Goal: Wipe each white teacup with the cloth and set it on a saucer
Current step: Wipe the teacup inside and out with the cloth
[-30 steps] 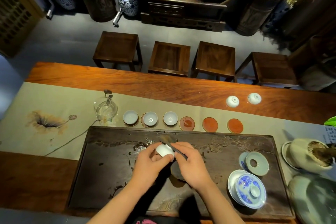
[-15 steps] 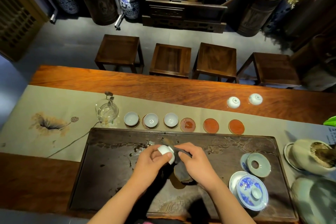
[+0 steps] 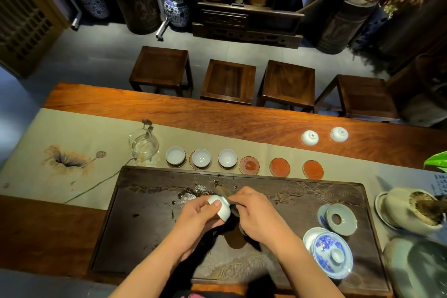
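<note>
The left hand (image 3: pixel 198 216) pinches a white teacup (image 3: pixel 221 208) on its side, thumb over the foot, while the right hand (image 3: pixel 257 215) closes around the dark cloth (image 3: pixel 233 210) and presses it into the cup's mouth, both held over the dark tea tray (image 3: pixel 150 225). Beyond the grip and slightly to its left, three cups (image 3: pixel 202 158) already stand upright on saucers. Just right of those, straight out from the grip, three red saucers (image 3: pixel 279 167) lie bare. Farther off to the right, two cups (image 3: pixel 324 136) rest upside down on the table. By this count, I judge three cups finished, one mid-wipe, and two untouched, so roughly half remains.
</note>
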